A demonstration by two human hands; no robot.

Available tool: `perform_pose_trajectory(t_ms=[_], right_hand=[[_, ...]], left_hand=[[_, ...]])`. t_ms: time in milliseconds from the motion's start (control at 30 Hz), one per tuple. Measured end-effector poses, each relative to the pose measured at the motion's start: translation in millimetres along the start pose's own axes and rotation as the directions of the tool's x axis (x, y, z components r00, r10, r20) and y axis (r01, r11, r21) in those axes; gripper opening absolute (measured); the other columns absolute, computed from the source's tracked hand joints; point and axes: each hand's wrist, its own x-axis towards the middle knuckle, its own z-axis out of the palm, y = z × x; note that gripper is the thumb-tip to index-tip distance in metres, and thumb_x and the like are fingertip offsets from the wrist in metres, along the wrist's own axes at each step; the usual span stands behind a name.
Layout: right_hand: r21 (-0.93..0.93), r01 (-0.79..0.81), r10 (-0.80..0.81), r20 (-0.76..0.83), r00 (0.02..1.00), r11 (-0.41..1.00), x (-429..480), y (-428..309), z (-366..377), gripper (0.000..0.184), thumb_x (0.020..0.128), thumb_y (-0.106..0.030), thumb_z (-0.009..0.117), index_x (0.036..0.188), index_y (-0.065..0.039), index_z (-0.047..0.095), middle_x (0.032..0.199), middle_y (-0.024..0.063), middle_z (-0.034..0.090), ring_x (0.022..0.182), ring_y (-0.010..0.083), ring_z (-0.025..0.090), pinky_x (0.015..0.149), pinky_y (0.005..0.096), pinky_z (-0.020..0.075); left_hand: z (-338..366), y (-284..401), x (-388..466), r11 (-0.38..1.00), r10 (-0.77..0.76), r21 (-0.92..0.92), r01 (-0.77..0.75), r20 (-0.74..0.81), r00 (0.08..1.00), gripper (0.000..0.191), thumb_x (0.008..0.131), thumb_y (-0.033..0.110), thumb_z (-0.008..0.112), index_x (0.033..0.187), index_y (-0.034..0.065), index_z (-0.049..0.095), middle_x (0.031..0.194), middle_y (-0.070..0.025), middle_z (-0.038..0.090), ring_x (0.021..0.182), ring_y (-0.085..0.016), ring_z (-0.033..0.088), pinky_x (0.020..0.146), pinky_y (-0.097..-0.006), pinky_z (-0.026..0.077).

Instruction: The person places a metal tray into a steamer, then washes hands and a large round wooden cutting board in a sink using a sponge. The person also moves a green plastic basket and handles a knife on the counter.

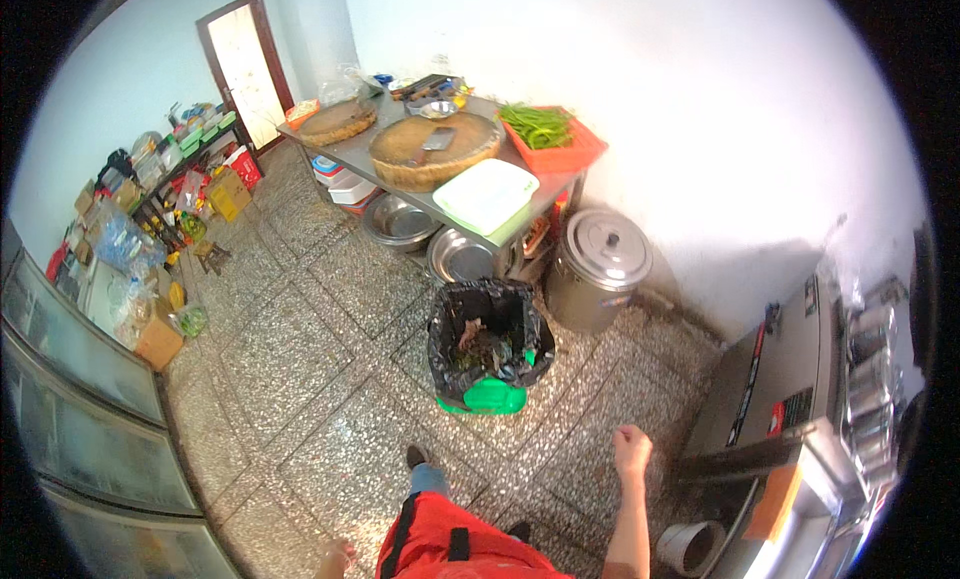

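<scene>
My right hand (632,450) hangs over the speckled floor, its fingers curled in a loose fist with nothing visible in it. Blurred at the bottom edge is my left hand (341,555), partly cut off, and its grip is unclear. Before me stands a green trash bin (495,396) lined with a black plastic bag (450,354) and holding scraps. Past it, a metal table (346,153) bears two round wooden chopping boards (435,162) (337,121). A cleaver (439,138) lies on the nearer board, beside a white-green tray (487,192). Green vegetables (537,126) fill an orange basket (562,156).
A lidded steel pot (589,301) stands right of the bin. Metal basins (401,222) sit under the table. Steel kitchen equipment (780,369) and a white bucket (679,549) line the right. Glass-fronted cabinets (90,421), boxes (159,335) and bags (124,237) run along the left.
</scene>
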Motion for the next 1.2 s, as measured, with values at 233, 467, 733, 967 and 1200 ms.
perform_pose_trajectory(t_ms=[233, 467, 733, 967, 1200], right_hand=[[0.468, -0.096, 0.048, 0.113, 0.992, 0.878, 131, -219, 191, 0.021, 0.088, -0.02, 0.065, 0.091, 0.0, 0.063, 0.064, 0.0041, 0.057, 0.049, 0.0102, 0.053, 0.044, 0.0259, 0.0469], [0.452, -0.321, 0.262, 0.191, 0.946, 0.832, 233, -361, 315, 0.055, 0.077, -0.042, 0.074, 0.11, -0.003, 0.054, 0.097, 0.0089, 0.056, 0.077, 0.0216, 0.054, 0.049, 0.0373, 0.0535], [0.361, -0.137, 0.217, -0.193, 0.957, 0.922, 357, -361, 374, 0.079, 0.069, -0.041, 0.081, 0.117, 0.01, 0.045, 0.113, 0.0234, 0.055, 0.089, 0.0334, 0.06, 0.071, 0.0455, 0.0534], [0.145, -0.146, 0.168, -0.153, 0.974, 0.979, 395, -345, 406, 0.057, 0.071, -0.018, 0.073, 0.118, 0.008, 0.055, 0.112, 0.0233, 0.063, 0.101, 0.0314, 0.063, 0.084, 0.0413, 0.0508], [0.109, -0.067, 0.104, -0.38, 0.919, 0.992, 397, -300, 381, 0.042, 0.076, -0.004, 0.055, 0.115, 0.011, 0.053, 0.109, 0.0237, 0.061, 0.093, 0.0324, 0.059, 0.081, 0.0466, 0.0471]], left_hand=[[24, 94, 54, 0.998, -0.007, -0.069, 0.007, -0.008, 1.0, 0.019, 0.091, 0.023, 0.053, 0.102, 0.0094, 0.058, 0.074, -0.0076, 0.059, 0.061, -0.023, 0.054, 0.053, -0.0415, 0.045], [24, 247, 60, 0.954, 0.244, -0.21, -0.216, 0.121, 0.962, 0.014, 0.091, 0.018, 0.056, 0.099, 0.0066, 0.058, 0.072, -0.008, 0.059, 0.058, -0.023, 0.055, 0.048, -0.0375, 0.047], [103, 360, 27, 0.902, 0.403, -0.199, -0.383, 0.068, 0.913, 0.014, 0.091, 0.014, 0.059, 0.098, 0.0022, 0.062, 0.077, -0.0094, 0.066, 0.061, -0.018, 0.064, 0.046, -0.0323, 0.053], [112, 400, 37, 0.953, 0.15, -0.238, -0.187, -0.167, 0.975, 0.015, 0.086, 0.018, 0.066, 0.088, 0.0046, 0.059, 0.065, -0.0087, 0.062, 0.045, -0.021, 0.056, 0.037, -0.0297, 0.043], [157, 427, 57, 0.928, 0.025, -0.365, -0.074, -0.137, 0.99, 0.009, 0.086, 0.016, 0.062, 0.087, 0.0083, 0.058, 0.061, -0.0077, 0.057, 0.042, -0.02, 0.052, 0.034, -0.0322, 0.04]])
